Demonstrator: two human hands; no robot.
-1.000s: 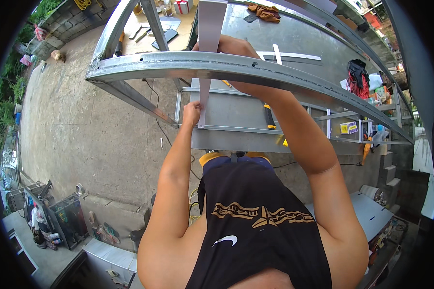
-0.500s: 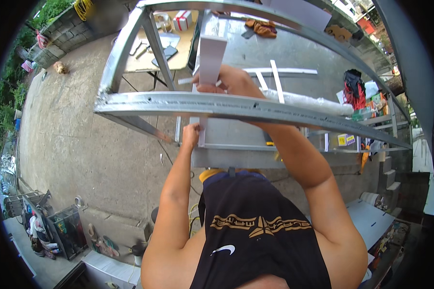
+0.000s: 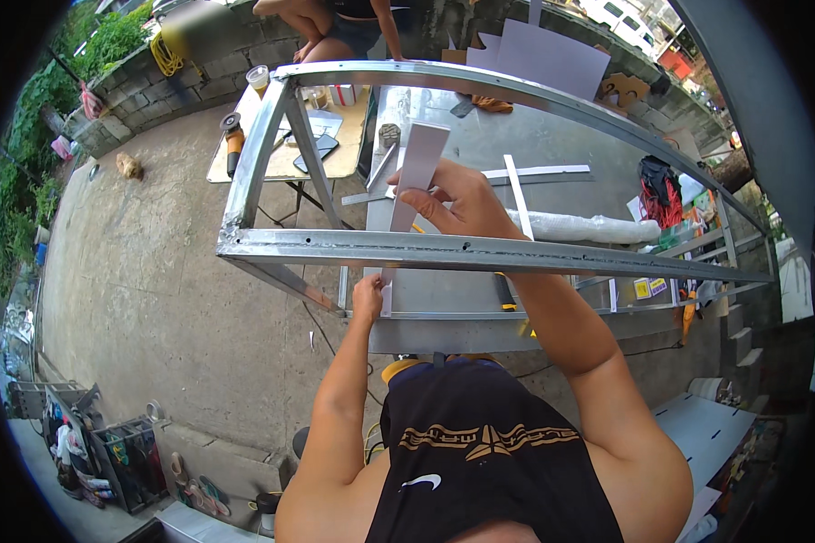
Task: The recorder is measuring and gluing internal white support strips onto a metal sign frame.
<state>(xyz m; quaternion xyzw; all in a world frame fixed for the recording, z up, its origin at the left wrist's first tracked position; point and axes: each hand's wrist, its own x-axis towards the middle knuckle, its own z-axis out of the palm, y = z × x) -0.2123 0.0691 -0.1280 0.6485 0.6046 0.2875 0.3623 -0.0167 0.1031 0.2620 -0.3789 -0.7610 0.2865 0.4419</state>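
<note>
A long white strip (image 3: 421, 149), flat and panel-like, stands nearly upright behind the near bar of a metal frame (image 3: 362, 242). My right hand (image 3: 459, 199) reaches over this bar and grips the strip's upper part between thumb and fingers. Lower down, my left hand (image 3: 368, 297) is closed at the strip's bottom end, below the bar, beside the edge of a grey metal tabletop (image 3: 462, 294). The bar hides the strip's middle. On the tabletop beyond lie thin white strips (image 3: 516, 195) and a roll in clear wrap (image 3: 589, 226).
A side table (image 3: 349, 163) at the far left carries an angle grinder (image 3: 234, 145), a phone (image 3: 317, 154) and a cup (image 3: 258, 80). Another person (image 3: 344, 36) sits by the block wall. A black-and-yellow tool (image 3: 504, 294) lies near the tabletop's front edge. A dog (image 3: 129, 166) lies on the concrete.
The whole view has shifted, bringing the seated person and the grinder into sight. The white strip leans more to the right at its top. My right thumb now shows along the strip.
</note>
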